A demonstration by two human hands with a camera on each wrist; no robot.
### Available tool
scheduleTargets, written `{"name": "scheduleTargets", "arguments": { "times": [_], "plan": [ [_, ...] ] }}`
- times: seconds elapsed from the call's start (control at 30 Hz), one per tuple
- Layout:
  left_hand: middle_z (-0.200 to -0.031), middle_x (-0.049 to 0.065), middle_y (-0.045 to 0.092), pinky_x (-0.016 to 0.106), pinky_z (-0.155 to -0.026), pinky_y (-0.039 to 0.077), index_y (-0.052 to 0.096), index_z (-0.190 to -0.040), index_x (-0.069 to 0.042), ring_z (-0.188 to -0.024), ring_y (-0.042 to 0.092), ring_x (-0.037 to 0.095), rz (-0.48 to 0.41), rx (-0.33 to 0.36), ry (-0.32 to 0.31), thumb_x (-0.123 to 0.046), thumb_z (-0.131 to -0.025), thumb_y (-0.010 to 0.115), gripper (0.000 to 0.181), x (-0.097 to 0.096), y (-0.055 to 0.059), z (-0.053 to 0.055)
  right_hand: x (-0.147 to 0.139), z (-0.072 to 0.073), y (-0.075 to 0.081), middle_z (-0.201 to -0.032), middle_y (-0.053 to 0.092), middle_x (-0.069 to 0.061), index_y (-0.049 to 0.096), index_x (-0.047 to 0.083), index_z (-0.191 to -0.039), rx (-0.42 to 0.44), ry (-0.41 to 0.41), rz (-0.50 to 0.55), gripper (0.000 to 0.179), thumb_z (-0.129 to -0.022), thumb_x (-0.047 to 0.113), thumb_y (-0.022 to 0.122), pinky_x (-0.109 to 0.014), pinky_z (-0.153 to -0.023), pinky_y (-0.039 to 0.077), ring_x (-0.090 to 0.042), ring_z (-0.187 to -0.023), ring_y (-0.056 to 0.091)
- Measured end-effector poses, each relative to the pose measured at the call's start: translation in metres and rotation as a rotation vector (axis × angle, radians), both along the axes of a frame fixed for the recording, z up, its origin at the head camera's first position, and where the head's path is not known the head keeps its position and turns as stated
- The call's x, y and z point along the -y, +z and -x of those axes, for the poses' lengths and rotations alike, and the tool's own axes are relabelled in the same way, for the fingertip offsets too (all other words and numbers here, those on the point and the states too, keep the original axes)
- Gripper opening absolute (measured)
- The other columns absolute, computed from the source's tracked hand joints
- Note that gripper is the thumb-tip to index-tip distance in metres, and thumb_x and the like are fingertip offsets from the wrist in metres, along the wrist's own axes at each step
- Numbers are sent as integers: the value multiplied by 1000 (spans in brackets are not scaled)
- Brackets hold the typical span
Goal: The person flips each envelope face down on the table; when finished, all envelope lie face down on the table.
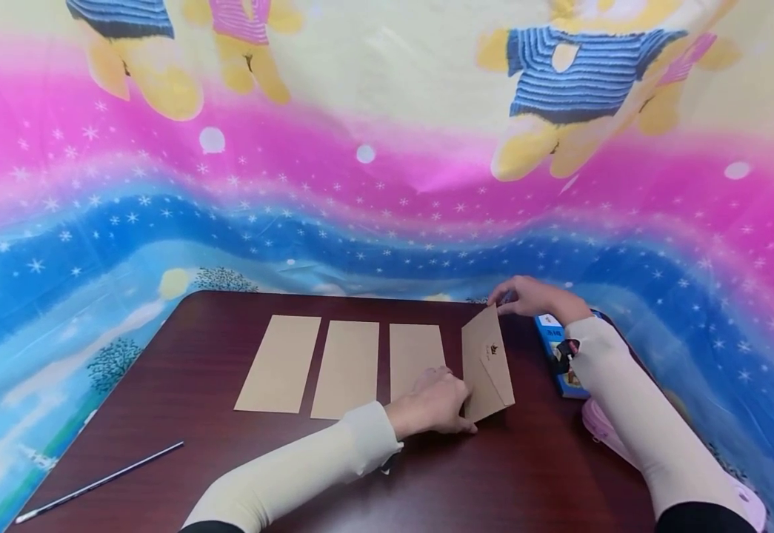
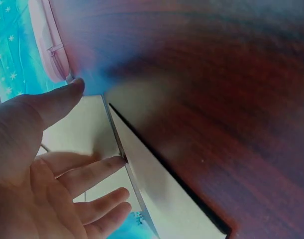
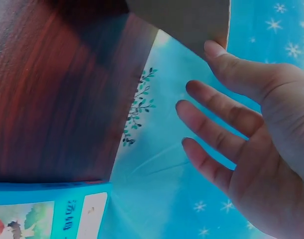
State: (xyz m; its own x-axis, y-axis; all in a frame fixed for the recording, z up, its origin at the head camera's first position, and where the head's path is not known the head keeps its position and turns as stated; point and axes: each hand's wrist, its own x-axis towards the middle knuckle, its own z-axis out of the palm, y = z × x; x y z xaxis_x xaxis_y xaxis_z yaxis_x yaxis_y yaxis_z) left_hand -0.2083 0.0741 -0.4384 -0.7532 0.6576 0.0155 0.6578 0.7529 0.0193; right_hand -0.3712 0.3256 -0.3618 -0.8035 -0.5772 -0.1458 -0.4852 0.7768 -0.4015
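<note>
A brown paper envelope stands tilted up from the table, its pointed flap and small dark crown print showing in the head view. My right hand pinches its far top corner; in the right wrist view the thumb lies on that corner, the index finger is hidden, and the other fingers hang loosely spread. At the near lower left edge is my left hand, whose fingers are spread, one fingertip right at the envelope's edge. Left of it lie three plain brown paper rectangles in a row, the nearest partly covered by my left hand.
On the dark wooden table, a thin pencil lies at the front left. A blue box sits at the right edge under my right forearm, with a pink case in front of it. Patterned cloth hangs behind the table.
</note>
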Motion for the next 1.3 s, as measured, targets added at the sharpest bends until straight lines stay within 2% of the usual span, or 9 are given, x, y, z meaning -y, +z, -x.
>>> {"name": "scheduleTargets", "arguments": {
  "times": [0.3, 0.4, 0.63, 0.8, 0.9, 1.0, 1.1, 1.23, 1.3],
  "plan": [
    [-89, -8, 73, 27, -75, 49, 67, -112, -23, -94, 67, 13, -41, -14, -38, -63, -88, 71, 48, 4, 0, 3, 7, 1, 7, -128, 68, -16, 71, 9, -123, 37, -6, -1, 23, -102, 9, 63, -49, -92, 58, -42, -120, 65],
    [-84, -9, 71, 27, -71, 48, 68, -107, -23, -86, 67, 12, -60, -1, -49, -61, -88, 71, 43, 6, -1, 4, 8, 1, 8, -127, 68, -15, 70, 9, -123, 43, -11, 5, 23, -102, 10, 62, -48, -91, 58, -40, -119, 66],
    [-67, -10, 59, 23, -54, 37, 67, -93, -20, -60, 51, 5, -192, 112, -69, -52, -91, 73, 33, 10, 5, 6, 9, 2, 10, -123, 70, -14, 71, 12, -120, 35, -19, 2, 20, -102, 12, 64, -47, -90, 58, -38, -115, 67],
    [-63, -13, 57, 21, -54, 38, 67, -88, -26, -59, 50, 4, -268, 190, -83, -48, -93, 73, 24, 15, 19, 6, 9, 4, 11, -121, 70, -10, 72, 15, -119, 40, -35, -8, 19, -100, 16, 67, -47, -91, 57, -34, -115, 68],
    [-62, -14, 58, 18, -55, 38, 69, -86, -28, -59, 48, 2, -297, 199, -98, -46, -94, 73, 20, 17, 30, 5, 8, 3, 11, -121, 71, -9, 72, 14, -119, 43, -39, -12, 19, -100, 16, 68, -47, -91, 57, -34, -115, 67],
    [-58, -11, 55, 18, -51, 31, 74, -89, -24, -54, 39, 2, -315, 182, -123, -44, -94, 73, 21, 18, 39, 5, 8, 3, 11, -120, 71, -9, 72, 14, -118, 46, -51, -20, 19, -99, 18, 68, -47, -90, 58, -35, -115, 67],
    [-59, -9, 57, 18, -49, 29, 77, -106, -19, -51, 35, 2, -323, 149, -137, -43, -94, 74, 27, 19, 45, 5, 8, 3, 11, -121, 71, -11, 71, 13, -118, 46, -48, -20, 19, -100, 18, 68, -47, -90, 58, -37, -115, 67],
    [-79, -11, 73, 17, -50, 33, 67, -137, -18, -54, 44, 1, -319, 106, -138, -43, -94, 74, 50, 22, 52, 2, 10, 2, 12, -121, 71, -13, 71, 12, -119, 51, -49, -19, 20, -100, 17, 67, -48, -90, 58, -38, -116, 66],
    [-81, -11, 73, 17, -49, 32, 64, -141, -20, -55, 46, 0, -311, 86, -142, -43, -95, 72, 53, 23, 54, 0, 11, 2, 13, -120, 71, -13, 71, 12, -119, 51, -51, -23, 20, -100, 17, 67, -48, -90, 58, -38, -117, 66]
  ]
}}
